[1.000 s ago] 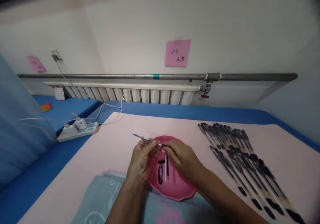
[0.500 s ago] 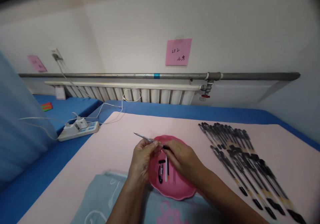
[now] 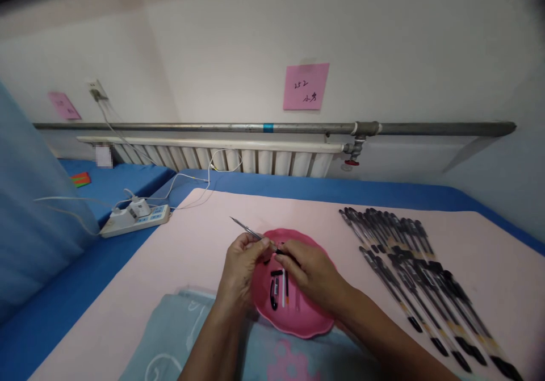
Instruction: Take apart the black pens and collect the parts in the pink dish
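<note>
Both my hands hold a pen over a pink scalloped plate. Its thin pointed tip aims up and to the left. My left hand is closed on the clear barrel near the middle. With thumb and fingers, my right hand pinches the dark rear end, which is partly hidden. Below, the plate carries a black pen cap with a clip, a small black piece, a white tube and a thin dark refill with an orange end.
Several black-capped pens lie in two rows on the pink sheet at right. A power strip with plugs and white cables is at left. Blue patterned cloth lies under my forearms. A radiator stands behind.
The pen has tilted slightly, and my right fingers have shifted a little at its rear end. My hands stay over the plate. The whole view has moved very slightly.
</note>
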A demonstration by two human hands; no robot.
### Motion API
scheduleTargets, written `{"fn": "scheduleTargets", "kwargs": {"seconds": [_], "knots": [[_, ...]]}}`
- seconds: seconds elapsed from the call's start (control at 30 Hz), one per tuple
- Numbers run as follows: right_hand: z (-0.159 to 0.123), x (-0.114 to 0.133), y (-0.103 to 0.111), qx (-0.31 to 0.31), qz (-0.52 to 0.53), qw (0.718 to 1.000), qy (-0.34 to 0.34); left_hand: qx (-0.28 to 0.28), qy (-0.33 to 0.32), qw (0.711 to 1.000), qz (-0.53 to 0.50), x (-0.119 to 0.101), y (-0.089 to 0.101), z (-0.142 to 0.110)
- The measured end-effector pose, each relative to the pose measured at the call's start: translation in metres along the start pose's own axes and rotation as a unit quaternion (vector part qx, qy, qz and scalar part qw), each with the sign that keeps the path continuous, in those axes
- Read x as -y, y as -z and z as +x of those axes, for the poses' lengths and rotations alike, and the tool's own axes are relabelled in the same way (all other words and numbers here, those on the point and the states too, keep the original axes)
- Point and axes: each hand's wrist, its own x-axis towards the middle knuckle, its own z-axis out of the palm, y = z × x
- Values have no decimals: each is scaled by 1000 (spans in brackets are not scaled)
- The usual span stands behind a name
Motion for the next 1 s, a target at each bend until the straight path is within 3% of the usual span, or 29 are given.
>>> {"fn": "scheduleTargets", "kwargs": {"seconds": [0.27, 0.43, 0.57, 0.67, 0.8, 1.0], "knots": [[-3, -11, -13, 63, 3, 996, 55, -59, -18, 996, 60, -8, 9, 7], [-5, -9, -25, 62, 64, 995, 49, 14, 24, 998, 61, -5, 2, 3], [-1, -9, -17, -9, 159, 987, -3, 50, 51, 995, 71, -4, -6, -4], [5, -16, -2, -121, 243, 959, -82, 68, 64, 990, 107, -4, -9, -10], [10, -24, 14, -241, 355, 890, -157, 85, 109, 979, 148, 1, -12, -15], [12, -18, 19, -276, 458, 826, -181, 105, 143, 969, 173, 6, -19, -20]]}}
